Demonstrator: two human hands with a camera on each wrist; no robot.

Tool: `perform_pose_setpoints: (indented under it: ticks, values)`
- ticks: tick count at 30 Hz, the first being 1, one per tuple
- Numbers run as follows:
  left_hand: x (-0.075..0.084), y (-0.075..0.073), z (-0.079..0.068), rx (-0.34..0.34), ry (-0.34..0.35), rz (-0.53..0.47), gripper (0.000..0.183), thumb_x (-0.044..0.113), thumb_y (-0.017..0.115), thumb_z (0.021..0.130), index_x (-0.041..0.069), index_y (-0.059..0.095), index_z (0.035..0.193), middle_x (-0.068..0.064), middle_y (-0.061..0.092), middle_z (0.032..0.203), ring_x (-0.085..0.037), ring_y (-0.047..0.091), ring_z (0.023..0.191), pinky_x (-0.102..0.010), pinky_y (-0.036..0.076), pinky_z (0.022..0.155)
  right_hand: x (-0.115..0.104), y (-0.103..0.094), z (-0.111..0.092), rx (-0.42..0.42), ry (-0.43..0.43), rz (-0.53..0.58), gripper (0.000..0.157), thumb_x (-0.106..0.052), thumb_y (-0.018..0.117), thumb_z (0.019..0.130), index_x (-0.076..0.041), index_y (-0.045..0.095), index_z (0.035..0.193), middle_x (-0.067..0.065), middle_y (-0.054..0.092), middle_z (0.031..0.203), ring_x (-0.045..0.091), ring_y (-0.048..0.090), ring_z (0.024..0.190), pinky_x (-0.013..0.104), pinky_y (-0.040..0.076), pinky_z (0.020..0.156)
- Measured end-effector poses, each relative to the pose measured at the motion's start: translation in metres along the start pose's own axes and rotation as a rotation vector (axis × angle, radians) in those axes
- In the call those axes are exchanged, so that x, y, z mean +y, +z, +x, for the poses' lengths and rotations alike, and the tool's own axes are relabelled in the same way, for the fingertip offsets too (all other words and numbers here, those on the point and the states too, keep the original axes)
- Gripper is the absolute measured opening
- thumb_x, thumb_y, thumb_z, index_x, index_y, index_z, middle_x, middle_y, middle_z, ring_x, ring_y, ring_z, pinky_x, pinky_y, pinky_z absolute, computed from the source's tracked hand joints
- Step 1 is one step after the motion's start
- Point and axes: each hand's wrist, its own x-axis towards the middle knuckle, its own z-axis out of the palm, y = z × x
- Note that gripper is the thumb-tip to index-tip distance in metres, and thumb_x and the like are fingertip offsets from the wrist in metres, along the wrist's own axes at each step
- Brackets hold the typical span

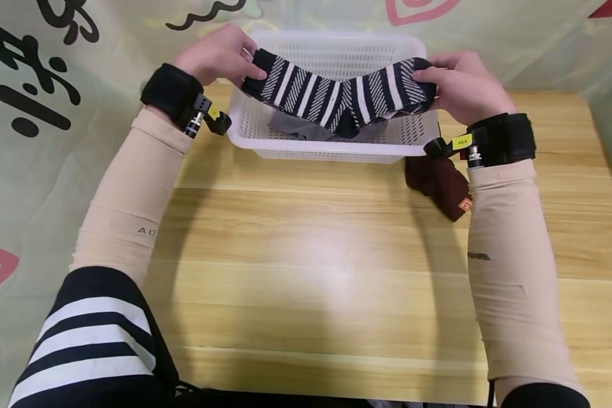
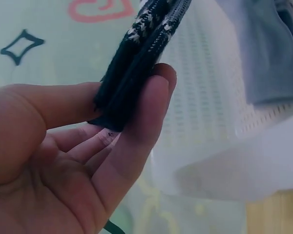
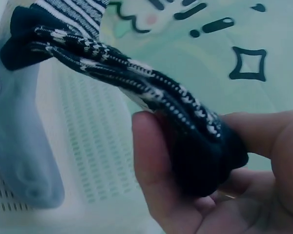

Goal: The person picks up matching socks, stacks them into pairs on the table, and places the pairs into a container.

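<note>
Above the white basket (image 1: 331,148), a pair of black socks (image 1: 306,93) with white and grey stripes is stretched out sideways, sagging at the heel. My left hand (image 1: 221,56) pinches the cuff end between thumb and fingers. At the other end, my right hand (image 1: 466,85) grips the dark toes, thumb on the near side. Two layers of knit lie together at the cuff (image 2: 119,92) in the left wrist view, and also along the striped socks (image 3: 136,75) in the right wrist view. Inside the basket lies a grey sock (image 3: 24,136), partly hidden behind the striped pair in the head view.
A dark brown sock (image 1: 436,181) with an orange mark lies on the wooden table (image 1: 306,255), by the basket's near right corner and partly behind my right forearm. A pale printed sheet (image 1: 117,56) rises behind and beside the table.
</note>
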Motion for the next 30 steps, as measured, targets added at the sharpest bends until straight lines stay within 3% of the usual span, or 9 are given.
perform_pose_setpoints:
  ticks: [2, 4, 7, 10, 14, 19, 23, 26, 30]
  values:
    - [0.004, 0.0, 0.007, -0.034, -0.018, 0.092, 0.063, 0.022, 0.061, 0.096, 0.002, 0.035, 0.15, -0.012, 0.054, 0.136, -0.002, 0.059, 0.083, -0.015, 0.053, 0.076, -0.003, -0.001, 0.004, 0.013, 0.031, -0.119, 0.026, -0.013, 0.067, 0.092, -0.003, 0.062, 0.115, 0.005, 0.055, 0.114, 0.014, 0.067, 0.088, 0.025, 0.059, 0.07]
    - [0.009, -0.001, 0.013, -0.076, -0.028, 0.172, 0.061, 0.022, 0.06, 0.097, -0.001, 0.037, 0.148, -0.016, 0.053, 0.138, 0.003, 0.062, 0.076, -0.017, 0.053, 0.081, -0.006, -0.001, 0.009, 0.024, 0.061, -0.251, 0.033, -0.017, 0.064, 0.094, -0.002, 0.057, 0.123, 0.004, 0.052, 0.115, 0.011, 0.065, 0.087, 0.023, 0.059, 0.069]
    - [0.014, -0.002, 0.021, -0.133, -0.021, 0.29, 0.049, 0.022, 0.06, 0.096, -0.004, 0.049, 0.137, -0.008, 0.067, 0.109, 0.005, 0.063, 0.062, -0.017, 0.05, 0.076, -0.009, 0.0, 0.016, 0.037, 0.108, -0.436, 0.041, -0.022, 0.059, 0.097, 0.0, 0.05, 0.13, 0.002, 0.05, 0.111, 0.007, 0.063, 0.085, 0.021, 0.058, 0.068]
    - [0.019, -0.003, 0.027, -0.183, 0.003, 0.363, 0.044, 0.02, 0.06, 0.096, -0.008, 0.053, 0.128, 0.005, 0.066, 0.077, 0.004, 0.063, 0.055, -0.014, 0.048, 0.066, -0.012, 0.002, 0.023, 0.032, 0.159, -0.57, 0.042, -0.025, 0.057, 0.098, 0.001, 0.047, 0.131, -0.001, 0.051, 0.106, 0.004, 0.063, 0.081, 0.02, 0.058, 0.067]
    - [0.024, -0.004, 0.034, -0.252, -0.018, 0.351, 0.047, 0.015, 0.058, 0.097, -0.012, 0.046, 0.133, 0.007, 0.063, 0.07, 0.002, 0.064, 0.056, -0.016, 0.054, 0.062, -0.015, 0.003, 0.03, 0.006, 0.209, -0.683, 0.039, -0.027, 0.056, 0.098, 0.0, 0.049, 0.126, -0.007, 0.057, 0.093, 0.002, 0.066, 0.074, 0.022, 0.058, 0.067]
    - [0.029, -0.003, 0.04, -0.342, -0.077, 0.33, 0.052, 0.011, 0.056, 0.097, -0.015, 0.037, 0.138, 0.006, 0.063, 0.066, 0.0, 0.066, 0.056, -0.02, 0.058, 0.065, -0.018, 0.007, 0.037, -0.044, 0.249, -0.829, 0.048, -0.029, 0.054, 0.099, 0.002, 0.047, 0.134, -0.014, 0.061, 0.077, -0.001, 0.067, 0.068, 0.024, 0.059, 0.068]
    - [0.031, 0.0, 0.043, -0.408, -0.113, 0.364, 0.053, 0.012, 0.055, 0.097, -0.016, 0.035, 0.138, 0.005, 0.063, 0.064, -0.002, 0.068, 0.055, -0.022, 0.059, 0.067, -0.021, 0.013, 0.04, -0.098, 0.224, -1.1, 0.05, -0.032, 0.051, 0.099, 0.006, 0.052, 0.131, -0.016, 0.065, 0.064, -0.004, 0.066, 0.06, 0.016, 0.053, 0.065]
    - [0.032, 0.002, 0.046, -0.467, -0.136, 0.391, 0.048, 0.011, 0.054, 0.097, -0.016, 0.039, 0.134, 0.005, 0.063, 0.063, -0.004, 0.069, 0.055, -0.021, 0.058, 0.065, -0.022, 0.02, 0.044, -0.129, 0.213, -1.216, 0.047, -0.029, 0.051, 0.098, 0.009, 0.055, 0.125, -0.014, 0.065, 0.057, 0.0, 0.067, 0.055, 0.014, 0.049, 0.061]
    - [0.034, 0.004, 0.049, -0.523, -0.161, 0.459, 0.038, 0.012, 0.055, 0.097, -0.013, 0.048, 0.125, 0.007, 0.066, 0.056, -0.002, 0.068, 0.053, -0.017, 0.055, 0.06, -0.022, 0.027, 0.051, -0.144, 0.238, -1.232, 0.046, -0.024, 0.051, 0.097, 0.013, 0.053, 0.125, -0.011, 0.064, 0.053, 0.005, 0.068, 0.053, 0.016, 0.05, 0.058]
